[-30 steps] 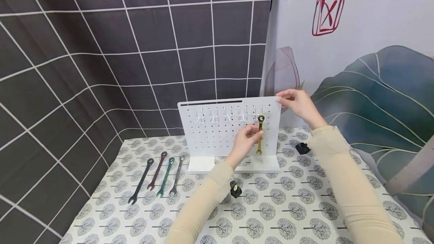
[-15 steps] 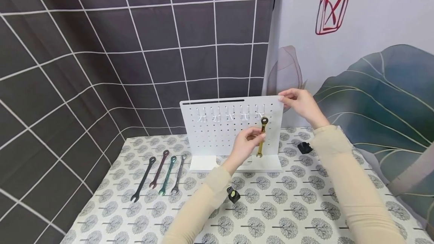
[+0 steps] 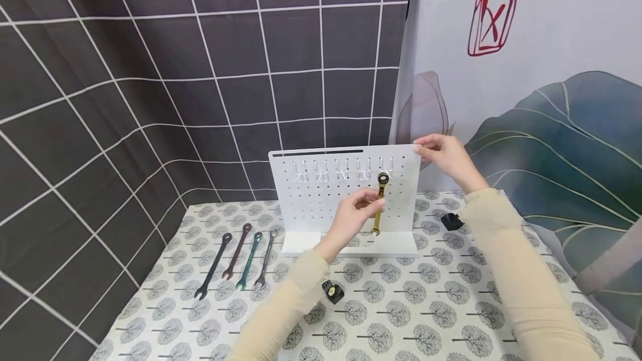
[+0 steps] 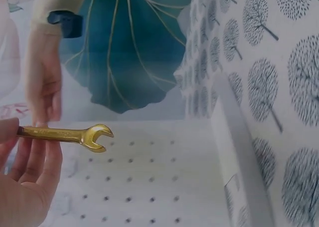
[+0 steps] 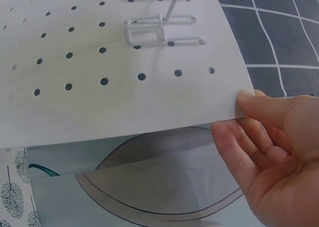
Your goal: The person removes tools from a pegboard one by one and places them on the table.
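Note:
In the head view my left hand (image 3: pixel 348 216) pinches a gold ratcheting combination wrench (image 3: pixel 379 202) by its shaft, ring end up, in front of the white pegboard (image 3: pixel 306 205). The left wrist view shows the wrench's open end (image 4: pixel 97 137) pointing away from my left fingers. My right hand (image 5: pixel 279 147) grips the pegboard's top right corner between thumb and fingers. White wire hooks (image 5: pixel 159 32) run in a row along the board's upper part. The wrench's ring end appears just below the rightmost hook (image 3: pixel 386 166), apart from it as far as I can tell.
Several wrenches lie side by side left of the board: a black one (image 3: pixel 213 266), a dark red one (image 3: pixel 237 251), a green one (image 3: pixel 249 261) and a grey one (image 3: pixel 266 259). The patterned tablecloth (image 3: pixel 391 294) covers the table. A gridded dark curtain (image 3: pixel 251 71) hangs behind.
My left hand has drawn back slightly, bringing the gold wrench down and a little left, away from the rightmost hook. My right hand keeps hold of the board's corner.

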Tool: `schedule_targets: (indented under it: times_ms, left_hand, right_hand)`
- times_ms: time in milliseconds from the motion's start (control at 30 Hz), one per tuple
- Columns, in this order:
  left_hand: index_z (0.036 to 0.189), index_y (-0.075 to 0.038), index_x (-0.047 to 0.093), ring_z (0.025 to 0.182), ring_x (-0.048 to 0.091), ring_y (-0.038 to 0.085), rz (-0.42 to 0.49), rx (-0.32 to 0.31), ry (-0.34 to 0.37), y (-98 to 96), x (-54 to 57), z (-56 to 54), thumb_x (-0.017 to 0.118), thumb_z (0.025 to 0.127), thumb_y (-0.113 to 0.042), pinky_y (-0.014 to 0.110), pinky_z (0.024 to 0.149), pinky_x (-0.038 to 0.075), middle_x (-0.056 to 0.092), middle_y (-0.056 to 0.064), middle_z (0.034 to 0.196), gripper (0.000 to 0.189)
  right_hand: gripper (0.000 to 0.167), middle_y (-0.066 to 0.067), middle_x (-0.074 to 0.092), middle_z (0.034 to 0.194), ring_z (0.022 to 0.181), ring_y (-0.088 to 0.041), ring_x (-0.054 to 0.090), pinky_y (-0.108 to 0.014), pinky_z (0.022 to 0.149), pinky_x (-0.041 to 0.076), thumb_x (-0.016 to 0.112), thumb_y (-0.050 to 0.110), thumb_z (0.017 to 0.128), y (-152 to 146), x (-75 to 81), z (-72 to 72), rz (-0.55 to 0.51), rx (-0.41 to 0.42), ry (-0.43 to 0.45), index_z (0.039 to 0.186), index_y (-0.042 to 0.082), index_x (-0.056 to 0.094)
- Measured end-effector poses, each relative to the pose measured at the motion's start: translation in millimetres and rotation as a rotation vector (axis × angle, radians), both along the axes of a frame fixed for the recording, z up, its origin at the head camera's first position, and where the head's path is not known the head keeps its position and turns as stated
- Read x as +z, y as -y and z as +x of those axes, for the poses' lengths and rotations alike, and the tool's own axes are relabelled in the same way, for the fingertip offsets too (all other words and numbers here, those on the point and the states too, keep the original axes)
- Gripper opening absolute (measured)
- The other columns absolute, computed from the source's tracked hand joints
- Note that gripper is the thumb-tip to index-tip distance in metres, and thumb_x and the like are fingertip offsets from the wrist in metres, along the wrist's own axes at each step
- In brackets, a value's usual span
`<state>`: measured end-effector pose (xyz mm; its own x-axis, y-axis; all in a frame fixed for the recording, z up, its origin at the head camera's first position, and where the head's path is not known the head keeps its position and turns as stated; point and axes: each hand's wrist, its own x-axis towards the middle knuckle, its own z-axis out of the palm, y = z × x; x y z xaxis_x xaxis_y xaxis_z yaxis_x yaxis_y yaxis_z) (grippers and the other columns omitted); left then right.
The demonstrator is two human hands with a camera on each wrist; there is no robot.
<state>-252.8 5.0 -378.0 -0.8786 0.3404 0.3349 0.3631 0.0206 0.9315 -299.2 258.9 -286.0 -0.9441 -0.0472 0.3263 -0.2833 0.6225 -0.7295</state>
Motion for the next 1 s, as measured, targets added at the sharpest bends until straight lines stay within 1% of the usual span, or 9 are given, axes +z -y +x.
schedule_targets:
  times_ms: [100, 167, 267, 367, 500, 667, 833, 967, 1000]
  left_hand:
    - [0.116, -0.003, 0.068, 0.087, 0.068, 0.012, 0.005, 0.009, -0.019, 13.9, 7.8, 1.0, 0.071, 0.095, -0.022, 0.029, 0.081, 0.06, 0.072, 0.008, 0.099, 0.029]
    - [0.117, -0.001, 0.067, 0.087, 0.068, 0.013, 0.014, 0.023, -0.034, 24.0, 15.2, 1.3, 0.07, 0.095, -0.022, 0.03, 0.081, 0.06, 0.072, 0.009, 0.099, 0.031]
    - [0.118, 0.001, 0.066, 0.087, 0.067, 0.013, 0.025, 0.05, -0.059, 39.1, 27.7, 1.0, 0.07, 0.096, -0.021, 0.031, 0.081, 0.06, 0.071, 0.009, 0.099, 0.032]
    - [0.118, 0.002, 0.066, 0.087, 0.067, 0.015, 0.043, 0.071, -0.094, 53.8, 42.0, 1.8, 0.07, 0.095, -0.019, 0.034, 0.08, 0.061, 0.071, 0.011, 0.099, 0.031]
    - [0.116, 0.002, 0.067, 0.086, 0.067, 0.015, 0.063, 0.102, -0.14, 73.5, 61.3, 7.1, 0.071, 0.095, -0.015, 0.036, 0.081, 0.061, 0.07, 0.012, 0.099, 0.028]
    - [0.113, 0.004, 0.067, 0.085, 0.069, 0.014, 0.083, 0.143, -0.192, 95.7, 83.0, 17.0, 0.07, 0.095, -0.009, 0.037, 0.081, 0.061, 0.071, 0.012, 0.096, 0.023]
    - [0.11, 0.006, 0.067, 0.082, 0.069, 0.014, 0.107, 0.175, -0.255, 113.2, 96.8, 24.5, 0.069, 0.095, -0.006, 0.036, 0.078, 0.061, 0.072, 0.012, 0.093, 0.02]
    - [0.109, 0.004, 0.069, 0.083, 0.069, 0.015, 0.092, 0.196, -0.272, 123.1, 100.8, 28.1, 0.07, 0.095, -0.009, 0.036, 0.078, 0.061, 0.072, 0.006, 0.092, 0.019]
    - [0.109, 0.004, 0.069, 0.083, 0.069, 0.015, 0.087, 0.203, -0.274, 125.2, 101.1, 28.5, 0.07, 0.095, -0.01, 0.036, 0.078, 0.061, 0.072, 0.004, 0.092, 0.019]
  right_hand:
    - [0.038, -0.02, 0.07, 0.104, 0.073, 0.0, 0.064, -0.022, 0.077, 0.051, 0.065, 0.028, 0.1, 0, -1.7, -1.6, 0.008, 0.003, -0.005, 0.122, -0.002, 0.066]
    - [0.038, -0.02, 0.071, 0.103, 0.073, 0.0, 0.065, -0.022, 0.078, 0.05, 0.065, 0.029, 0.1, -1, -2.2, -2.5, 0.012, 0.009, -0.011, 0.122, -0.002, 0.066]
    - [0.037, -0.019, 0.071, 0.103, 0.073, -0.002, 0.066, -0.028, 0.083, 0.05, 0.065, 0.029, 0.1, -1, -2.3, -3.1, 0.012, 0.006, -0.015, 0.122, -0.001, 0.066]
    - [0.036, -0.021, 0.071, 0.104, 0.077, -0.013, 0.07, -0.038, 0.09, 0.05, 0.065, 0.027, 0.1, -2, -2.5, -2.4, 0.003, 0.002, -0.019, 0.122, -0.002, 0.066]
    - [0.037, -0.023, 0.07, 0.105, 0.085, -0.028, 0.072, -0.047, 0.095, 0.047, 0.065, 0.027, 0.1, -2, -2.8, -2.3, -0.004, 0.008, -0.013, 0.123, -0.002, 0.065]
    - [0.038, -0.023, 0.07, 0.105, 0.086, -0.03, 0.072, -0.051, 0.098, 0.046, 0.066, 0.028, 0.1, -2, -3.1, -2.8, -0.006, 0.012, -0.013, 0.124, -0.002, 0.065]
    - [0.038, -0.022, 0.07, 0.104, 0.085, -0.029, 0.072, -0.049, 0.095, 0.046, 0.065, 0.027, 0.1, -3, -3.0, -2.2, 0.0, 0.009, -0.018, 0.123, -0.002, 0.065]
    - [0.038, -0.023, 0.069, 0.105, 0.084, -0.026, 0.072, -0.049, 0.095, 0.047, 0.065, 0.027, 0.1, -2, -3.0, -1.1, -0.005, 0.016, -0.018, 0.124, -0.003, 0.065]
    - [0.038, -0.023, 0.069, 0.105, 0.082, -0.022, 0.072, -0.05, 0.096, 0.047, 0.065, 0.027, 0.101, -2, -3.3, -0.9, -0.005, 0.016, -0.017, 0.124, -0.003, 0.065]
